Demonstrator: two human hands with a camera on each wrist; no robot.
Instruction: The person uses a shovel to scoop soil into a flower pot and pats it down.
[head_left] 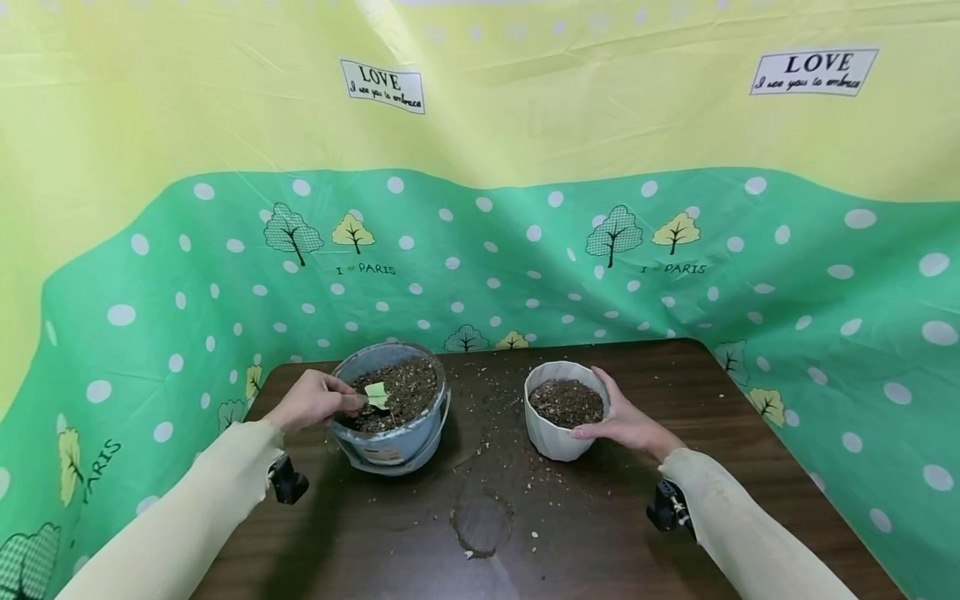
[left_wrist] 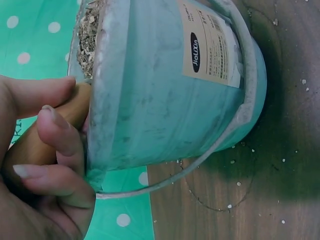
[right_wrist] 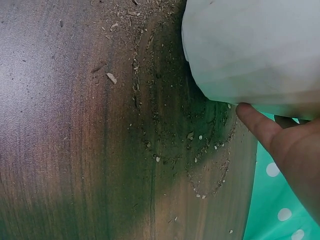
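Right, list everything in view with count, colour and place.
Table: one, dark brown, lower head view
Bucket: one, blue, left on the table
Bucket handle: one, grey, along the bucket's side
Paper label: one, beige, on the bucket
Plant pot: one, white, right of the bucket
Soil: two fills, brown, in bucket and pot
Wooden-handled hand tool: one, brown grip, pale-green end, at the bucket
Crumbs: many, brown and pale, on the table
Printed cloth: one, yellow and green, around the table
Wrist cameras: two, black, one per wrist
Sleeves: two, cream, one per arm
Left hand: one, bare, gripping the tool
Right hand: one, bare, on the pot
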